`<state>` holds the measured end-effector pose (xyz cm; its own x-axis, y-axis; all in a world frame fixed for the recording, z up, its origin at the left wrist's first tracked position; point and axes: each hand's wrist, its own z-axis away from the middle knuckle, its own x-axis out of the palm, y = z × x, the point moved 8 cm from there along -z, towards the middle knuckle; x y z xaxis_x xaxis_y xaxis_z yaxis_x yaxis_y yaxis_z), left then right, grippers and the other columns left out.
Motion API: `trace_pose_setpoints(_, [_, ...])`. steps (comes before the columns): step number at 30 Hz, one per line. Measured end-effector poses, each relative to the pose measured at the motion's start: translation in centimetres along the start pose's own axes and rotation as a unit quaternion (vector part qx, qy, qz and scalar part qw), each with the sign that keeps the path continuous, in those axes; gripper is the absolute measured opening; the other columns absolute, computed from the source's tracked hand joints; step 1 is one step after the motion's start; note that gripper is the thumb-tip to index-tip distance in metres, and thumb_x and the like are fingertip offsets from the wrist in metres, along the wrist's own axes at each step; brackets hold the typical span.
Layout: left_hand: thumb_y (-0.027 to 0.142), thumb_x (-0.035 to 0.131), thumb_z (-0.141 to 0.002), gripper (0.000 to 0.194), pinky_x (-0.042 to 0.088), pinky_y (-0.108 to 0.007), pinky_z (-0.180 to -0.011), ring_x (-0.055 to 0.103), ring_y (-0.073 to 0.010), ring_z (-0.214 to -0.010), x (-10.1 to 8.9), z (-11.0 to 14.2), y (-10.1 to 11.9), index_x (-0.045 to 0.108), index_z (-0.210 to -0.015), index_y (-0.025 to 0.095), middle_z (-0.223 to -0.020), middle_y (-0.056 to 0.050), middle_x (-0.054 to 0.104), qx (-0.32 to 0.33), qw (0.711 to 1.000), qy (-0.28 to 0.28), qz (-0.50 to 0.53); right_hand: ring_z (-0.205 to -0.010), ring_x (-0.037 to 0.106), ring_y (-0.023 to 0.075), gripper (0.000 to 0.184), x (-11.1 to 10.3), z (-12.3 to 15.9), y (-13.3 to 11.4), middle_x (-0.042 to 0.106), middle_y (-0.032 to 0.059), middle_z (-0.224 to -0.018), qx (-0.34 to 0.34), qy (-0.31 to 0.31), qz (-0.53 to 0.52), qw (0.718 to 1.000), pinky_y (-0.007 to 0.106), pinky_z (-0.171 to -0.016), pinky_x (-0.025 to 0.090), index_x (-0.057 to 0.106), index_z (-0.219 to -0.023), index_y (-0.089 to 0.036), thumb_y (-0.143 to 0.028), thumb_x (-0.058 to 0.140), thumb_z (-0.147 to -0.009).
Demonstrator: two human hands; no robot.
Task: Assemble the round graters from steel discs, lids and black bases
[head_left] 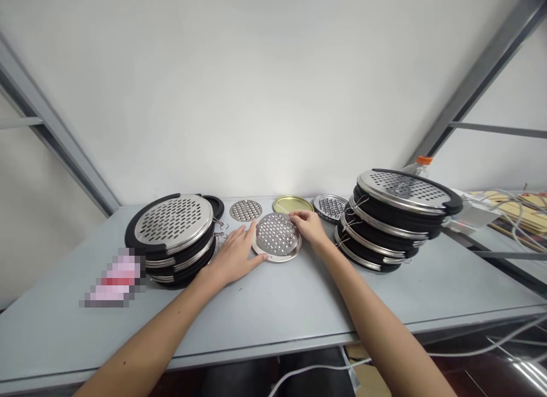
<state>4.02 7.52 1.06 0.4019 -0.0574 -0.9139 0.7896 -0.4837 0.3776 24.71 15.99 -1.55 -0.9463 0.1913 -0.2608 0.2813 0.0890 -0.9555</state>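
Note:
A round perforated metal grater disc [278, 234] lies tilted over a shallow metal ring [280, 258] on the grey table. My right hand [310, 225] pinches the disc's far right edge between thumb and fingers. On the other side my left hand [234, 253] rests with fingers stretched and spread, thumb and forefinger touching the ring's left rim. Behind them lie a second loose grater disc [245, 210], a gold-coloured round lid [293, 204] and a rimmed grater disc [330, 207].
Stacks of black-edged round graters with wire clips stand at left [173, 223] and right [401, 193]. A black round piece [213, 206] sits behind the left stack. An orange-capped bottle [423, 166], cables [519, 212] and a blurred pink item [117, 278] flank them. Metal frame posts rise both sides.

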Motion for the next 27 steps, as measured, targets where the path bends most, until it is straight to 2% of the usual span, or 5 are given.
trace_pose_setpoints(6, [0.055, 0.054, -0.084, 0.070, 0.033, -0.044, -0.104, 0.043, -0.0319, -0.126, -0.4, 0.1, 0.0, 0.034, -0.140, 0.019, -0.131, -0.014, 0.052, 0.022, 0.999, 0.020, -0.035, -0.058, 0.057, 0.0147, 0.023, 0.3, 0.1, -0.2, 0.069, 0.0039, -0.068, -0.014, -0.019, 0.004, 1.000, 0.026, -0.057, 0.042, 0.071, -0.078, -0.013, -0.027, 0.056, -0.067])
trace_pose_setpoints(12, [0.052, 0.059, -0.082, 0.061, 0.042, -0.039, -0.093, 0.054, -0.0288, -0.106, -0.9, 0.1, 0.3, 0.045, -0.132, 0.021, -0.110, -0.010, 0.058, 0.021, 0.998, 0.032, -0.052, -0.061, 0.059, 0.0157, 0.025, 0.3, 0.3, -0.4, 0.070, 0.0052, -0.071, -0.028, -0.024, 0.041, 0.998, 0.026, -0.060, 0.043, 0.072, -0.080, -0.012, -0.026, 0.056, -0.068])
trace_pose_setpoints(17, [0.054, 0.061, -0.080, 0.061, 0.045, -0.038, -0.085, 0.056, -0.0294, -0.099, -1.0, 0.1, 0.4, 0.048, -0.129, 0.020, -0.102, -0.009, 0.058, 0.008, 0.997, 0.029, -0.070, -0.056, 0.056, 0.0155, 0.034, 0.2, 0.5, -0.8, 0.067, 0.0032, -0.064, -0.034, -0.014, 0.099, 0.994, 0.026, -0.056, 0.041, 0.071, -0.096, -0.012, -0.029, 0.052, -0.074])
trace_pose_setpoints(23, [0.048, 0.060, -0.082, 0.059, 0.042, -0.040, -0.096, 0.053, -0.0287, -0.113, -1.3, 0.0, -0.1, 0.044, -0.133, 0.020, -0.120, -0.011, 0.056, 0.022, 0.999, 0.028, -0.019, -0.068, 0.063, 0.0196, 0.029, 0.3, 0.8, -1.5, 0.071, 0.0077, -0.075, -0.062, -0.003, 0.141, 0.988, 0.028, -0.065, 0.043, 0.072, -0.089, -0.012, -0.032, 0.053, -0.078])
trace_pose_setpoints(27, [0.047, 0.055, -0.086, 0.060, 0.031, -0.040, -0.109, 0.038, -0.0275, -0.132, -0.9, 0.0, 0.0, 0.042, -0.136, 0.018, -0.142, -0.013, 0.042, 0.048, 0.999, 0.023, -0.006, -0.070, 0.064, 0.0212, 0.026, 0.5, 1.3, -2.2, 0.072, 0.0074, -0.075, -0.093, -0.018, 0.185, 0.978, 0.028, -0.065, 0.042, 0.073, -0.083, -0.015, -0.031, 0.052, -0.080])
